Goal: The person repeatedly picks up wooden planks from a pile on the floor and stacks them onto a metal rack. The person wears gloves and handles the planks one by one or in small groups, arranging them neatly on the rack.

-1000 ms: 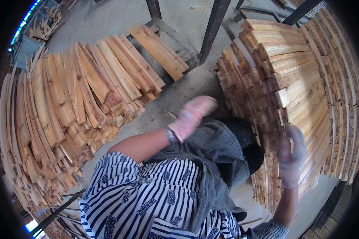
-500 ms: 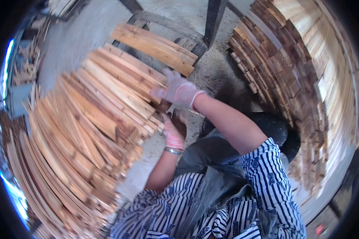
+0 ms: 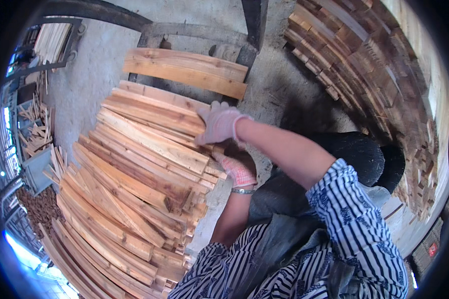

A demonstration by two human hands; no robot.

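Several long, light-brown wooden boards [image 3: 157, 107] lie side by side in a stack left of centre, their near ends toward me. My right hand [image 3: 220, 123], in a pale knitted glove, is closed over the end of the topmost boards, thumb on one side and fingers on the other. Just below it, my left hand [image 3: 238, 169], in a pink and white glove, is at the same board ends. Its fingers are partly hidden by shadow and the right hand, so its grip is unclear. A metal band [image 3: 242, 191] circles my left wrist.
Two boards [image 3: 184, 70] lie apart across a dark metal frame [image 3: 254, 25] beyond the stack. A tall pile of wood pieces [image 3: 354, 55] stands to the right. Scrap sticks [image 3: 41, 132] and a grey-blue metal box [image 3: 36, 172] are at the far left.
The view has shifted, so the boards and both hands appear farther right and lower. Both hands stay at the same board ends, with little movement against them.
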